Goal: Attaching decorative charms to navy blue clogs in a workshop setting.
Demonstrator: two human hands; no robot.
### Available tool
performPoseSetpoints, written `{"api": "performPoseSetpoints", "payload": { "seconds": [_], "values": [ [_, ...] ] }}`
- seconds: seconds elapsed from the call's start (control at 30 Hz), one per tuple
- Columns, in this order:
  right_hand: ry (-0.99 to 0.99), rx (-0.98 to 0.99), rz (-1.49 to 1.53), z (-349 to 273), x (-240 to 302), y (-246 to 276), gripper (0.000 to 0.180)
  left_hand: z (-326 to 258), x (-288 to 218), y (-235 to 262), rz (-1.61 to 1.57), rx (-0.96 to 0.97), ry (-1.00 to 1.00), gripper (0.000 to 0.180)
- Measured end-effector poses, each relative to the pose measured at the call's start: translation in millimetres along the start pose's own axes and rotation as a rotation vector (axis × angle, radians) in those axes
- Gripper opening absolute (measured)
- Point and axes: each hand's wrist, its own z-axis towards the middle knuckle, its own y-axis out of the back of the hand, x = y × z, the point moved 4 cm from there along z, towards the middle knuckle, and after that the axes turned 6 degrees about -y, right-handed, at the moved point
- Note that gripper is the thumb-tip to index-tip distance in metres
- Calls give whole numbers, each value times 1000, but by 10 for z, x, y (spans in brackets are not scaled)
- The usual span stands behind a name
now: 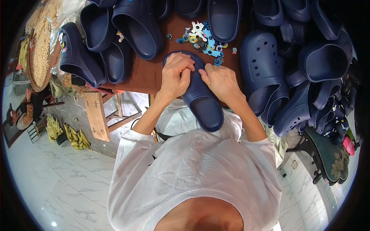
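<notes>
Here, the dark navy clog (200, 96), smooth and perforated at the toe, lies lengthwise at the near edge of the brown counter (148, 75), with the left hand (175, 77) and right hand (221, 81) both grasping its upper with curled fingers, amid further navy clogs (266, 69), coloured charms (204, 38) and a marble-tiled floor (65, 181).

Clog under my hands at table centre

My left hand (175, 77) and right hand (221, 81) rest on the clog (200, 96), which lies on the table (148, 75). At 12 o'clock sits a heap of charms (202, 38); more clogs (266, 73) are piled at 3 o'clock, others (100, 42) at 10.
</notes>
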Motion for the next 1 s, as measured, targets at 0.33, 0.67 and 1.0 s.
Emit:
{"api": "performPoseSetpoints", "payload": {
  "seconds": [0.33,0.67,1.0],
  "values": [
    [117,111,-20,99,28,26,35,0,4,4,-21,-9,-18,9],
    [242,35,246,112,-76,-36,25,40,-46,-35,0,22,13,8],
    [29,17,414,-12,-133,-14,30,42,-16,-7,-12,58,33,15]
  ]
}}
